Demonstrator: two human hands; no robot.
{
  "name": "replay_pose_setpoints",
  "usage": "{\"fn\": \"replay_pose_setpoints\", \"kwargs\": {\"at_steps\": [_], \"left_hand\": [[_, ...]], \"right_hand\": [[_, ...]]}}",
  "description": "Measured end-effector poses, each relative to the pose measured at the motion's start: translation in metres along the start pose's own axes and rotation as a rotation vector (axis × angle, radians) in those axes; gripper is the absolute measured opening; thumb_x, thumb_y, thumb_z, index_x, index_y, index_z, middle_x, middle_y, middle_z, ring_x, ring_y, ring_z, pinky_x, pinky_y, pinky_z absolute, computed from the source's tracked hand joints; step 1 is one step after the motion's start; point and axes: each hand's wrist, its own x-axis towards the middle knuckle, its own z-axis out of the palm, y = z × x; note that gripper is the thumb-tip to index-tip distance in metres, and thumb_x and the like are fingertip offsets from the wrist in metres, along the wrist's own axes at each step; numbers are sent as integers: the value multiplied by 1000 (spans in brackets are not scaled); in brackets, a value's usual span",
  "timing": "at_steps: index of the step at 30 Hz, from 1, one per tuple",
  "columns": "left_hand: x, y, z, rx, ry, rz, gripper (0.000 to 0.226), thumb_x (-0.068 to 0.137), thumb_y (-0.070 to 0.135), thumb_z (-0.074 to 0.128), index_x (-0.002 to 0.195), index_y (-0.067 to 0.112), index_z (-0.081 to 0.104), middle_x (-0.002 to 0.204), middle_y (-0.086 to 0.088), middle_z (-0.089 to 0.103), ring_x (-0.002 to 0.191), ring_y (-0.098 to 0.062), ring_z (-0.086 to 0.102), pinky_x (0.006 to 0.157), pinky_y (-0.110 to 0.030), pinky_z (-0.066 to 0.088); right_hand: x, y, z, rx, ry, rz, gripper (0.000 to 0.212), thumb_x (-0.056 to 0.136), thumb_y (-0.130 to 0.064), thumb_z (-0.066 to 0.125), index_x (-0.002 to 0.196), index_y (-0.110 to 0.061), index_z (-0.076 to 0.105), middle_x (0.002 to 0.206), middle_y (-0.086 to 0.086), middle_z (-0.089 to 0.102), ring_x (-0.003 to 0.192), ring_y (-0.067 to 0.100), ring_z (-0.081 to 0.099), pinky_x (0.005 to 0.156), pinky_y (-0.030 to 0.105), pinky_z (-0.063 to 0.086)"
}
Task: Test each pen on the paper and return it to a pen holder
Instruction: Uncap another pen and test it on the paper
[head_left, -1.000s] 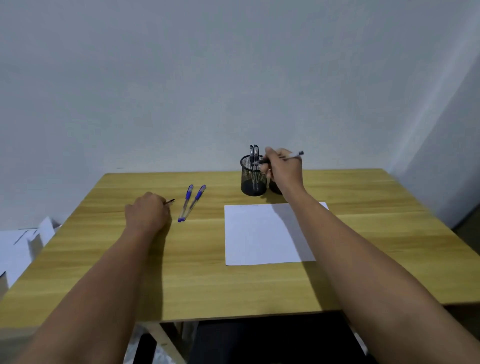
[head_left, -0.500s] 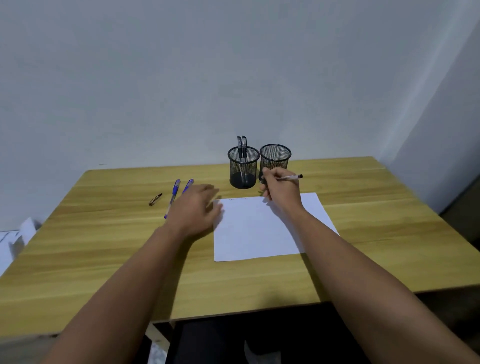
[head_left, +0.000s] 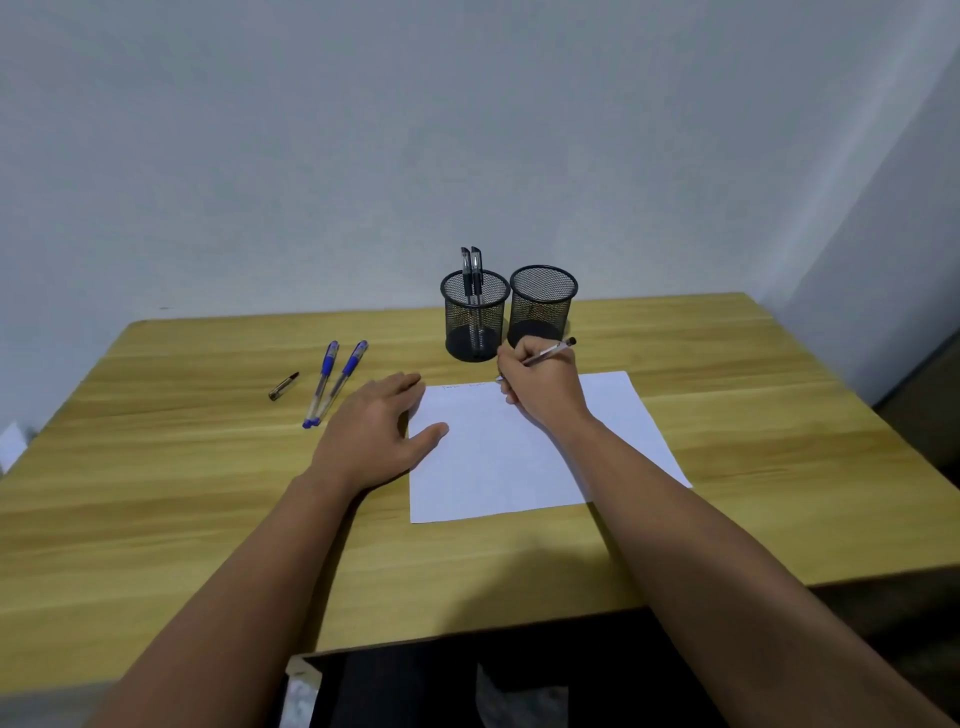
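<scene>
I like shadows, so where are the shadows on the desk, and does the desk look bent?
Head view: soft shadows lie under both forearms on the table and across the paper; the table's far edge looks slightly curved from the wide lens; no glare.

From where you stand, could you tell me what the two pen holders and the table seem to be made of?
The two pen holders look like black metal mesh with a matt finish: fine perforations let light and the pens inside the left one show through, and each has a solid rim and base. The table looks like wood or wood-look laminate: yellowish, with long grain lines and a smooth, slightly glossy surface. Which of the two cannot be told.
</scene>
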Motion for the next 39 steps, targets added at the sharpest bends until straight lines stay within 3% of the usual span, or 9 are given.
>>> {"fn": "replay_pose_setpoints", "kwargs": {"at_steps": [4, 9, 22, 26, 30, 39], "left_hand": [[-1, 1, 0, 40, 3, 0, 67, 87, 65, 55, 123, 10, 68, 146, -2, 57, 134, -22, 51, 105, -36, 43], [-1, 1, -1, 36, 3, -10, 70, 85, 67, 52, 123, 11, 68, 143, -1, 60, 130, -23, 54, 102, -36, 45], [-1, 4, -4, 22, -21, -36, 73, 85, 67, 54, 136, 15, 64, 148, 1, 56, 137, -21, 49, 108, -39, 43], [-1, 3, -3, 18, -17, -37, 73, 84, 68, 54, 134, 16, 66, 148, 1, 56, 137, -20, 50, 108, -40, 44], [-1, 1, -2, 22, -12, -34, 70, 84, 67, 55, 129, 15, 68, 148, 2, 57, 135, -20, 50, 107, -39, 45], [0, -1, 0, 6, -3, -29, 73, 84, 69, 55, 133, 17, 66, 147, 2, 58, 135, -20, 51, 107, -41, 46]], "right_hand": [[1, 2, -1, -25, 4, -9, 46, 100, -10, 70, 62, -5, 45, 59, 17, 50, 56, 27, 57, 48, 29, 44], [0, 2, -1, -88, -22, -46, 39, 100, -11, 71, 78, 16, 54, 73, 38, 61, 56, 25, 61, 48, 30, 48], [1, 6, 0, -165, -9, -67, 37, 97, -18, 74, 72, 5, 61, 68, 29, 66, 51, 23, 59, 49, 31, 47], [2, 5, 0, -171, 11, -89, 37, 96, -11, 70, 72, 11, 52, 70, 37, 58, 49, 23, 59, 48, 32, 46], [2, 6, 0, -198, 4, -99, 39, 99, -19, 73, 71, 4, 59, 66, 29, 65, 51, 23, 60, 48, 32, 48], [5, 9, -1, -164, 26, -97, 43, 98, -13, 69, 70, 9, 44, 69, 39, 53, 50, 27, 53, 47, 31, 44]]}}
